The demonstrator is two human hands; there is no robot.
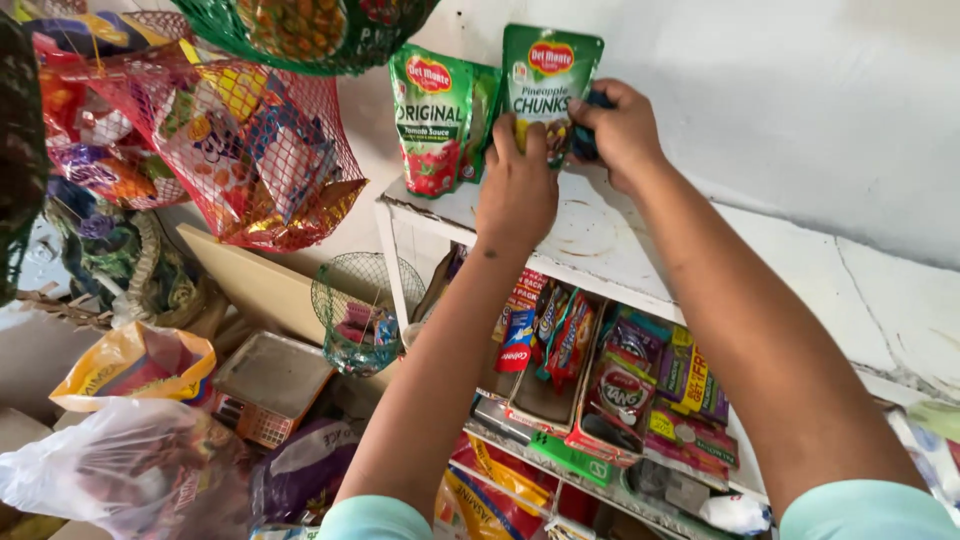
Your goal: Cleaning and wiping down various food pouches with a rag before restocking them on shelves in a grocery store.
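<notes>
Nearest the camera, two bare forearms in pale green sleeves reach up and away over a white shelf unit (640, 265). Below them, cardboard trays of small snack sachets (600, 370) sit packed upright in rows, probably so each kind can be picked out at a glance.

Farther up, on the shelf's top, the left hand (515, 190) presses against the lower front of a green pouch of fruit chunks (548, 80), its fingers (522, 140) curled closed on the bottom edge. The right hand (622, 125) clasps the same pouch from its right side, fingers bent around it (a dark object shows under them, too hidden to identify). The pouch stands upright against the wall, steadied from both sides.

Just left of it stands a green tomato sauce pouch (432, 120), and beyond hang red net bags (230, 130) of snacks.
</notes>
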